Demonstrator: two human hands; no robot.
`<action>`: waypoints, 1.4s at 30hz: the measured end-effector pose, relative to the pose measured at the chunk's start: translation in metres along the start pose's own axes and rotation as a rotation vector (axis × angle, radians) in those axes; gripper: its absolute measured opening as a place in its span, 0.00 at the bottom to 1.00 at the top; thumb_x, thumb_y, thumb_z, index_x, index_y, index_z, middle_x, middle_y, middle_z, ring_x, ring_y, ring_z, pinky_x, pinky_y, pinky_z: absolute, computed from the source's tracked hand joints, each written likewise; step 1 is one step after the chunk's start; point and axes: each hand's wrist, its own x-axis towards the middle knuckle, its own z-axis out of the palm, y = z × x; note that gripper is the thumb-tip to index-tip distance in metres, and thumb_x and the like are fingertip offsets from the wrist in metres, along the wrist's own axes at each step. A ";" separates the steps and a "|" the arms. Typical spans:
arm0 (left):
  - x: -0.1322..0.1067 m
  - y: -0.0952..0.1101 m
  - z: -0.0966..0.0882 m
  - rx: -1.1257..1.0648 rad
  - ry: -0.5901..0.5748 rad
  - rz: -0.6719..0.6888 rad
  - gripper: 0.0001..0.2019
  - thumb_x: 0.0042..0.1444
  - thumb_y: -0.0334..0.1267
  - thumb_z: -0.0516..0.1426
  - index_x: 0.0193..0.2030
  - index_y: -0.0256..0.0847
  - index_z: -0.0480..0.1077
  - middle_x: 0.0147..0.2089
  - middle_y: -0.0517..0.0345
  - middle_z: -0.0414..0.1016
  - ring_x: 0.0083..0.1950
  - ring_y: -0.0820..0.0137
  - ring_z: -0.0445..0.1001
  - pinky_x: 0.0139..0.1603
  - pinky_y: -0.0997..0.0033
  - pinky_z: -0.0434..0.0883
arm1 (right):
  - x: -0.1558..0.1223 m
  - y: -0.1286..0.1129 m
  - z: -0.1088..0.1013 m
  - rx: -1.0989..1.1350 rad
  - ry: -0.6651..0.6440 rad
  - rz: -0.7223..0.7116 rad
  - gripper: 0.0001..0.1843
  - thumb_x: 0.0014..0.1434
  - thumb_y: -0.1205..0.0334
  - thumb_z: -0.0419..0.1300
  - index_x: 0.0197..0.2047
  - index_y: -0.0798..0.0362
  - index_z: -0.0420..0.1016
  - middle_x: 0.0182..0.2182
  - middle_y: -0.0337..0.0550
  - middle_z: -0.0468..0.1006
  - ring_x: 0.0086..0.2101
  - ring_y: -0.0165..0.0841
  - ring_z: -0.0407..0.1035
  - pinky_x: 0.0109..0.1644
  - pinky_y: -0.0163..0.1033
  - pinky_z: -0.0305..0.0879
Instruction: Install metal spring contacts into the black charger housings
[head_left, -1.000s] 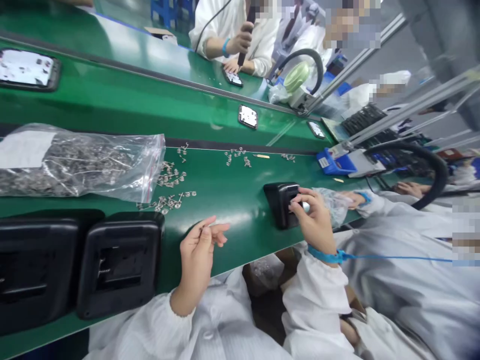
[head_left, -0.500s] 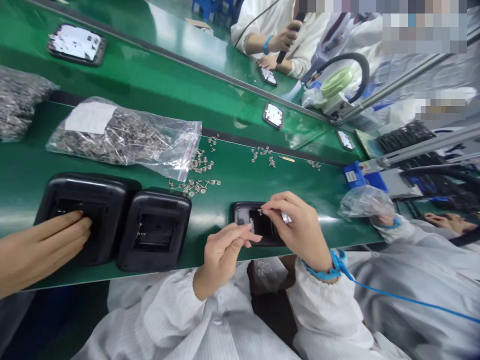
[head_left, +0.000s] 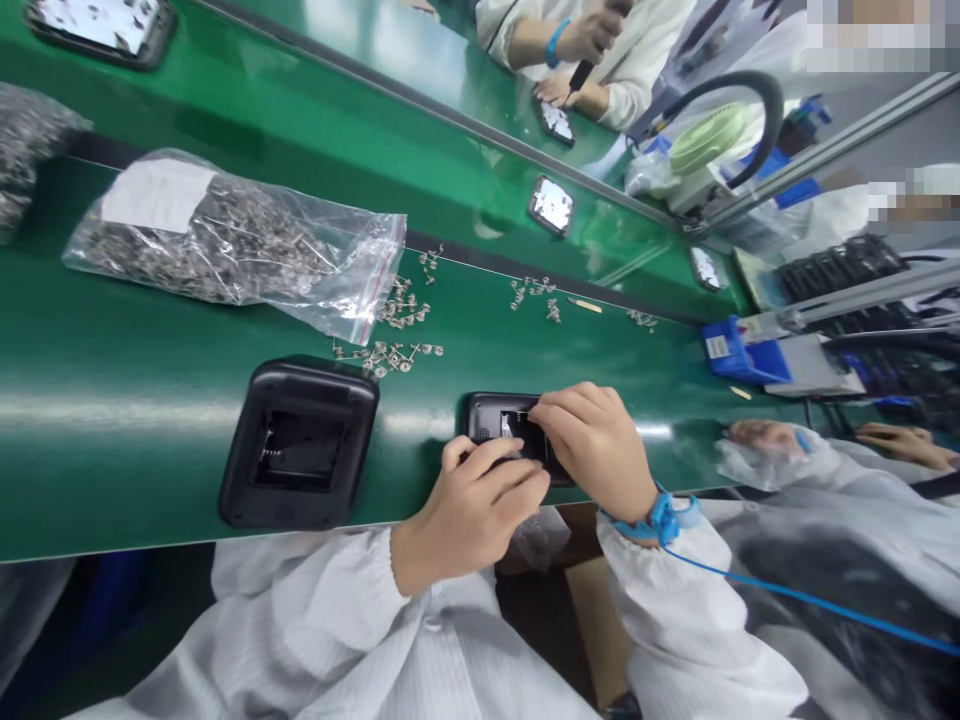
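Note:
A black plastic housing (head_left: pixel 486 405) with an open battery compartment lies near the table's front edge between my hands. My right hand (head_left: pixel 596 445) is closed in a pinch at the compartment's far side, with a small metal battery spring (head_left: pixel 519 416) at its fingertips. Its fingers partly cover the compartment. From the near side, my left hand (head_left: pixel 480 510) reaches over the housing with fingers spread, fingertips at the near edge of the compartment. To the left lies another black housing (head_left: pixel 244 450), with springs visible inside its compartment. Loose battery springs (head_left: pixel 390 358) are scattered beyond it.
A clear zip bag (head_left: pixel 247 240) full of metal springs lies at the left, beside another bag (head_left: pixel 30 150). White-and-black units (head_left: pixel 553 205) sit on the green strip behind. Blue bins (head_left: pixel 742 350) stand at the right. Co-workers sit opposite and at right.
My left hand has moved from a pinch near the housing to spread fingers over it. At the left, another person's hand and the housing under it have left the view. The view has shifted slightly.

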 end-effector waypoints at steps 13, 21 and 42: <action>0.016 0.002 0.007 0.139 -0.123 -0.053 0.12 0.70 0.28 0.51 0.55 0.37 0.72 0.55 0.51 0.81 0.71 0.58 0.68 0.56 0.52 0.53 | -0.010 -0.004 -0.001 0.082 0.076 0.006 0.10 0.69 0.73 0.58 0.47 0.52 0.78 0.40 0.44 0.84 0.42 0.38 0.75 0.53 0.47 0.69; 0.018 0.001 0.008 0.178 -0.107 -0.036 0.15 0.71 0.27 0.45 0.54 0.34 0.71 0.52 0.47 0.81 0.69 0.58 0.69 0.55 0.51 0.53 | -0.010 -0.003 0.000 0.123 0.062 -0.010 0.10 0.68 0.73 0.58 0.45 0.52 0.80 0.39 0.43 0.85 0.42 0.39 0.75 0.49 0.47 0.71; -0.018 0.018 -0.049 0.458 -0.171 0.166 0.11 0.67 0.27 0.53 0.54 0.30 0.72 0.44 0.40 0.83 0.43 0.58 0.78 0.46 0.54 0.64 | 0.015 -0.053 0.004 0.274 0.146 0.003 0.12 0.65 0.61 0.68 0.33 0.50 0.69 0.32 0.43 0.77 0.36 0.38 0.66 0.40 0.46 0.65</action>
